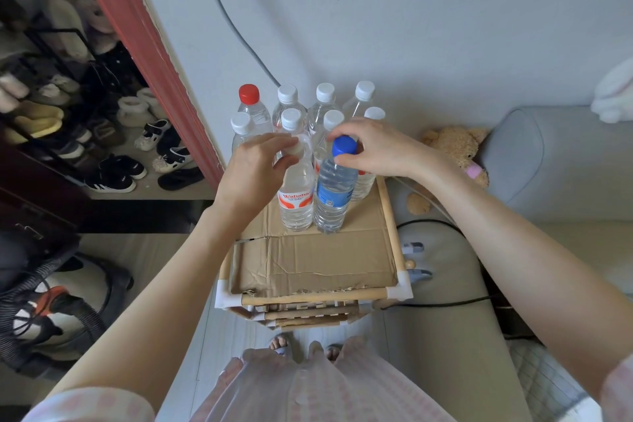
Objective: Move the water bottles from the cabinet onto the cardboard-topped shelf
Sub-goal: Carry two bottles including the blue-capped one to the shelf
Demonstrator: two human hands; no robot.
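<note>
Several clear water bottles stand upright on the cardboard-topped shelf [318, 260], most with white caps, one with a red cap [249, 94] at the back left. In the front row, a white-capped bottle with a red label [296, 197] stands next to a blue-capped bottle with a blue label [334, 192]. My left hand [255, 169] pinches the white cap of the red-label bottle. My right hand [375, 147] holds the blue cap between thumb and fingers. Both bottles rest on the cardboard.
The shelf has a wooden frame with white corner joints [399, 291]. A red door frame [144, 44] and a shoe rack [85, 113] lie to the left. A grey sofa [534, 161] with a teddy bear [452, 147] is on the right. A vacuum hose [51, 305] lies at lower left.
</note>
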